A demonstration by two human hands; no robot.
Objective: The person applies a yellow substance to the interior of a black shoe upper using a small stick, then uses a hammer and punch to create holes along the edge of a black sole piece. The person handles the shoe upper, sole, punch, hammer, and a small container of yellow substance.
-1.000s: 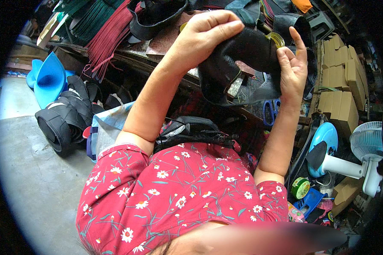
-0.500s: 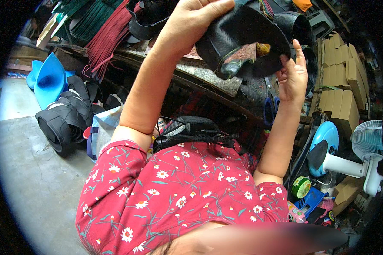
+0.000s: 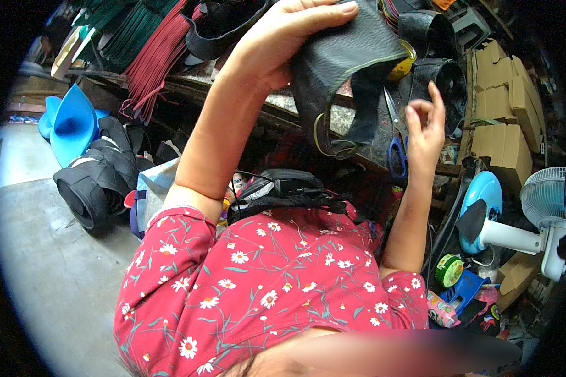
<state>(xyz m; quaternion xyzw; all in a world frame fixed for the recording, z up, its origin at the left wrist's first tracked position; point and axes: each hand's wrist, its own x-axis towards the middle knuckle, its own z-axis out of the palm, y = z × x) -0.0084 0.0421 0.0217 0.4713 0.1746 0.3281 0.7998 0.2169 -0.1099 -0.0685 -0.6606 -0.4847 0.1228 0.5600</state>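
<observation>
My left hand [image 3: 295,31] reaches up to the top of the picture and grips a black leather-like piece [image 3: 352,56], its thumb lying over the upper edge. The piece hangs in a curved, partly folded shape, with a pale line along its rim and a loop at its lower end. My right hand [image 3: 426,129] is raised to the right of it, apart from the piece. One finger points up, others bend toward the thumb, and nothing shows in it. Beside that hand, scissors [image 3: 395,141] with blue handles lie on the dark workbench.
Black curved pieces [image 3: 443,81] and a yellow roll [image 3: 404,61] lie on the bench. Red cords [image 3: 159,56] hang at the far left. Cardboard boxes [image 3: 500,144] and a white fan [image 3: 541,213] stand to the right. Black rolled pieces [image 3: 88,195] and blue sheets [image 3: 71,122] are at left.
My right hand has let go of the black piece and moved slightly down. The piece has swung round and hangs lower from my left hand, uncovering the scissors.
</observation>
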